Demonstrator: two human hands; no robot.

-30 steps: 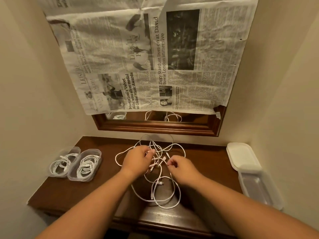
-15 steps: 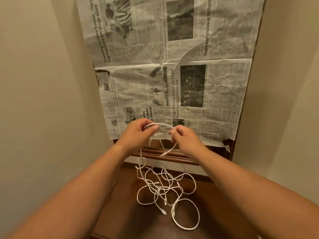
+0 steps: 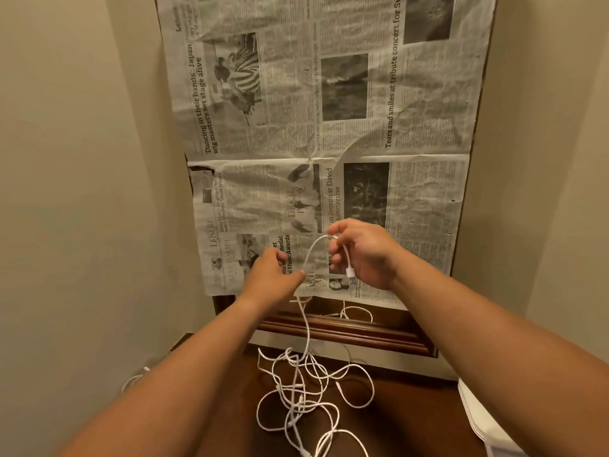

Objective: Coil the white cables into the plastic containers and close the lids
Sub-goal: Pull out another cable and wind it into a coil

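Left grip (image 3: 270, 278): clamped on a white cable (image 3: 309, 255), pinched between thumb and fingertips; held in the air in front of the newspaper (image 3: 329, 127).
Right grip (image 3: 365, 255): clamped on the same cable, pinched at the fingertips with the other fingers curled; held slightly higher than the left grip and just beside it.
Cable: arched between the two grips; from the left grip it was seen hanging down to the table (image 3: 412, 407).
Plug (image 3: 351, 276): metal-tipped end of the cable, seen dangling below the right grip's fingers, in front of the palm.
Pile of cables (image 3: 306, 394): loose white loops, tangled, spread on the dark wooden table directly below the grips; the hanging cable was joined to it.
Container (image 3: 481, 420): pale plastic, only partly seen at the table's right edge; whether open or lidded could not be told.
Frame (image 3: 346, 334): dark wood, noted along the newspaper's lower edge, behind the table.
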